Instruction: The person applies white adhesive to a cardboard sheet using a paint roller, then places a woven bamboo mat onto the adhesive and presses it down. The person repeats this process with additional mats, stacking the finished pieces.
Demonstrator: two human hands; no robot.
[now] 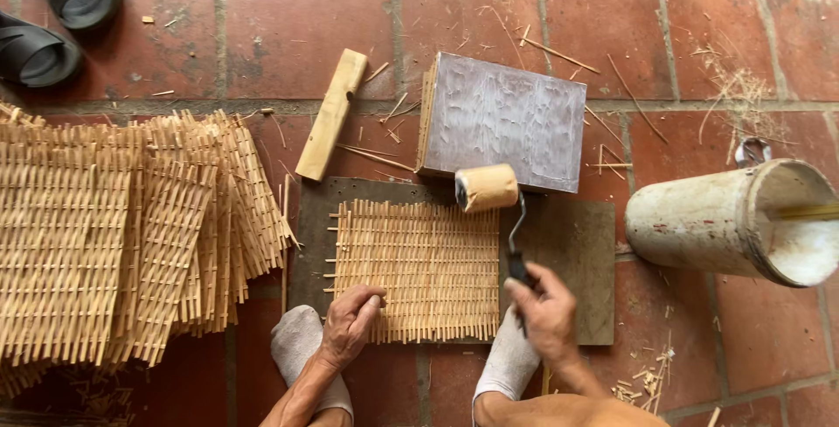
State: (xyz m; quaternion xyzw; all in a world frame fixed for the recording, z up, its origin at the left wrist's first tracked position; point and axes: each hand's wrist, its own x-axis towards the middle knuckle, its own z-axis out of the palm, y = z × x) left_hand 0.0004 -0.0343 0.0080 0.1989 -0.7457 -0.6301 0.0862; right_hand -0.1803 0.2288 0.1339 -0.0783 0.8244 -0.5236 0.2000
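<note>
Pinning a woven mat, roller held above it.
Far left of left hand [350, 322]: mat stack [114, 235], sandals [52, 16] beyond. Left hand flat, fingers curled down on near-left edge of mat [419, 270], pressing it onto board [577, 252]. Wood stick [332, 112] up-left of that hand. Mat looks light, springy, splintery at ends; probably slides unless pinned, best held by an edge, not the loose tips. Right hand [546, 309] closed round handle of roller [487, 187], roller head at mat's far-right corner, touching or just above, cannot tell. Coated slab [507, 117] just past roller. Tipped white pot [734, 222] right of right hand.
</note>
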